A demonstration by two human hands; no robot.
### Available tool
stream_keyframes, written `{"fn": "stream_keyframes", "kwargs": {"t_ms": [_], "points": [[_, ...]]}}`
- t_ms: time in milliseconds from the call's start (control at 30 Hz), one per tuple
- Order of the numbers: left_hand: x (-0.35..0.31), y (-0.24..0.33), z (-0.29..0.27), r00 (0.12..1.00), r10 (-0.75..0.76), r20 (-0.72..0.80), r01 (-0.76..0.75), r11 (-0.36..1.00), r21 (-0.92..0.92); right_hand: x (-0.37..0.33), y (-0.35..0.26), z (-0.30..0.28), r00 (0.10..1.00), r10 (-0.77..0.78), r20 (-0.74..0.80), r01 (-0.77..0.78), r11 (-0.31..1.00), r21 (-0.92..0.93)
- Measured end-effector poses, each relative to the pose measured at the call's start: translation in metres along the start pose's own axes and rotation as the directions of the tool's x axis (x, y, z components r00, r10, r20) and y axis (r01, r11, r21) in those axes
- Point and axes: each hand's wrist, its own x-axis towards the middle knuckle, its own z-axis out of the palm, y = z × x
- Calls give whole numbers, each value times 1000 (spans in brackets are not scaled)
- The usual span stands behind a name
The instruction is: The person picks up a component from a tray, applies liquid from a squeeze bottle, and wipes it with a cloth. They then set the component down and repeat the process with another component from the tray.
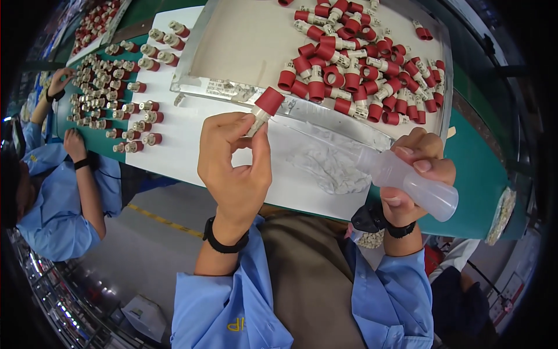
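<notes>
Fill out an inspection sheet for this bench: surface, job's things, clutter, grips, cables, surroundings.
Surface: green bench under a white sheet.
Job's things: red-capped part in left hand; clear squeeze bottle in right hand, nozzle toward the part.
Clutter: metal tray holding a pile of red-capped parts; rows of finished parts; crumpled clear plastic.
Grips: both closed on their items.
Cables: nothing seen.
Surroundings: co-worker in blue at left, hands at the parts rows.

Bright, even overhead light, soft shadows, sharp centre, heavy fisheye bending at dark rim.
</notes>
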Motion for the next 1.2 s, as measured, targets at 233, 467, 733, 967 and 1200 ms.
{"fn": "stream_keyframes", "kwargs": {"t_ms": [233,467,733,967,1200], "points": [[-2,1,3,990,142,4,-142,981,129,3,-3,0,998,-30,59,32,999,-35],[-1,8,1,971,225,86,-240,941,238,5,0,2,996,-89,31,90,995,-48],[-3,14,2,1000,9,17,-9,1000,4,5,-2,2,993,-116,16,116,992,-44],[1,23,-6,936,-331,121,351,898,-265,5,-4,1,994,-110,19,111,993,-31],[7,25,-10,850,-471,236,527,763,-374,5,-4,0,995,-104,0,104,994,-28]]}}
